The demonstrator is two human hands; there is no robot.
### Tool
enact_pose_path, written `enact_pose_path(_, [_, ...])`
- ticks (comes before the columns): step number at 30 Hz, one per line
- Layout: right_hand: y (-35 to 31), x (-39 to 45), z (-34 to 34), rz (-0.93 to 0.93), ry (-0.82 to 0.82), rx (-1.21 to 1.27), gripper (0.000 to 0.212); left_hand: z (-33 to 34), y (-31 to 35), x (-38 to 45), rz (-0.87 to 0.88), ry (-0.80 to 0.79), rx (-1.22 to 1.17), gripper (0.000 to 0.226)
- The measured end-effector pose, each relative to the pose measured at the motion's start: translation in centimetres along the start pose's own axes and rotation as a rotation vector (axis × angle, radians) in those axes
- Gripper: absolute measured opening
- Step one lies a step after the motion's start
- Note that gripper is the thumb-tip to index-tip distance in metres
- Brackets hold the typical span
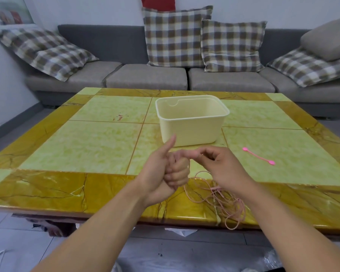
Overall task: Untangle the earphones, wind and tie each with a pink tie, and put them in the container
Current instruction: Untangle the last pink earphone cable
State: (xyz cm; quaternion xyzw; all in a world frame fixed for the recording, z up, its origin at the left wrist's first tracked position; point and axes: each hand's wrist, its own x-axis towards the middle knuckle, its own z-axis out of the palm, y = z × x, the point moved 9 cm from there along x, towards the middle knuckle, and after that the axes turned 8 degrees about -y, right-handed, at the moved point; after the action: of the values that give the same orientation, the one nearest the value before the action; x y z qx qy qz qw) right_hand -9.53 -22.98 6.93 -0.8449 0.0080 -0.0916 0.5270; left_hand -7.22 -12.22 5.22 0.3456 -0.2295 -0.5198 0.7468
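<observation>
Above tangled pink earphones [222, 199], left hand [165, 169] fisted, perhaps gripping cord, right hand [218, 163] pinching

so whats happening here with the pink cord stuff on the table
A person is working on pink earphones that lie in a loose tangle at the near edge of the table. The left hand is curled into a fist with the thumb up, apparently gripping the cord, while the right hand pinches near the left forefinger. One pink tie lies unused to the right. The cream container behind the hands looks empty.
</observation>
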Motion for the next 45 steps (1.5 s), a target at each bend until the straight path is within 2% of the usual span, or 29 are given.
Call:
enact_pose_path(2, [0.5, 0.0, 1.5, 0.041, -0.09, -0.077, 0.014, -0.9, 1.2, 0.1, 0.149, 0.107, -0.183, 0.056])
enact_pose_path(4, [0.9, -0.5, 3.6, 0.089, -0.229, -0.201, 0.019, -2.4, 2.1, 0.0, 0.264, 0.243, -0.182, 0.044])
enact_pose_path(6, [0.8, -1.2, 5.0, 0.115, -0.329, -0.361, 0.021, -3.9, 2.7, -0.2, 0.33, 0.368, -0.002, 0.041])
enact_pose_path(8, [-0.2, -1.7, 5.2, 0.106, -0.365, -0.465, 0.023, -4.9, 2.9, -0.3, 0.335, 0.426, 0.28, 0.045])
enact_pose_path(10, [-1.1, -1.8, 4.2, 0.1, -0.346, -0.505, 0.02, -5.0, 2.6, 0.0, 0.26, 0.42, 0.535, 0.048])
enact_pose_path(12, [-1.4, -1.6, 2.7, 0.104, -0.298, -0.509, 0.017, -5.1, 1.8, 0.2, 0.118, 0.402, 0.704, 0.042])
enact_pose_path(15, [-1.0, -1.7, 0.2, 0.124, -0.262, -0.395, 0.013, -4.8, 1.0, 0.0, -0.052, 0.382, 0.915, 0.033])
enact_pose_path(16, [-0.9, -1.8, -0.5, 0.124, -0.25, -0.344, 0.013, -4.5, 1.0, -0.2, -0.089, 0.376, 0.995, 0.041])
enact_pose_path(18, [-0.9, -1.7, -1.8, 0.09, -0.197, -0.285, 0.012, -3.7, 0.4, -0.4, -0.197, 0.296, 1.062, 0.072])
enact_pose_path(19, [-0.9, -1.6, -2.2, 0.068, -0.16, -0.262, 0.012, -3.4, -0.3, -0.5, -0.261, 0.219, 0.993, 0.083])
enact_pose_path(21, [-0.9, -1.2, -2.6, 0.027, -0.083, -0.201, 0.01, -1.9, -1.8, -0.4, -0.317, 0.004, 0.712, 0.081])
enact_pose_path(23, [-0.7, -1.0, -2.3, 0.018, -0.026, -0.081, 0.009, 0.1, -1.9, -0.2, -0.247, -0.155, 0.394, 0.067])
enact_pose_path(24, [-0.5, -0.8, -2.0, 0.022, -0.013, -0.031, 0.011, 0.5, -1.4, 0.1, -0.167, -0.155, 0.254, 0.062])
enact_pose_path(26, [0.1, -0.6, -0.8, 0.065, -0.024, -0.019, 0.01, -0.4, 0.3, 0.6, 0.045, 0.009, 0.041, 0.052])
enact_pose_path(29, [2.0, -0.8, 2.7, 0.17, -0.237, -0.152, 0.019, -3.5, 2.5, 0.0, 0.324, 0.326, -0.043, 0.041])
enact_pose_path(32, [2.5, -1.1, 4.6, 0.203, -0.381, -0.302, 0.025, -5.8, 3.0, -1.1, 0.447, 0.55, 0.067, 0.035])
enact_pose_path(36, [1.9, -1.4, 5.5, 0.219, -0.437, -0.425, 0.032, -5.1, 3.3, -1.2, 0.564, 0.552, 0.189, 0.039])
enact_pose_path(39, [2.4, -2.1, 6.1, 0.293, -0.505, -0.49, 0.03, -5.0, 3.7, -1.9, 0.571, 0.62, 0.397, 0.038])
enact_pose_path(42, [1.4, -2.7, 6.2, 0.267, -0.553, -0.422, 0.027, -6.3, 4.0, -2.3, 0.424, 0.736, 0.703, 0.04])
enact_pose_path(43, [0.6, -2.6, 5.8, 0.227, -0.529, -0.371, 0.025, -6.6, 3.7, -1.9, 0.32, 0.738, 0.846, 0.038])
enact_pose_path(45, [-0.5, -2.2, 4.5, 0.163, -0.449, -0.271, 0.025, -6.4, 2.3, -1.1, 0.098, 0.639, 1.089, 0.04])
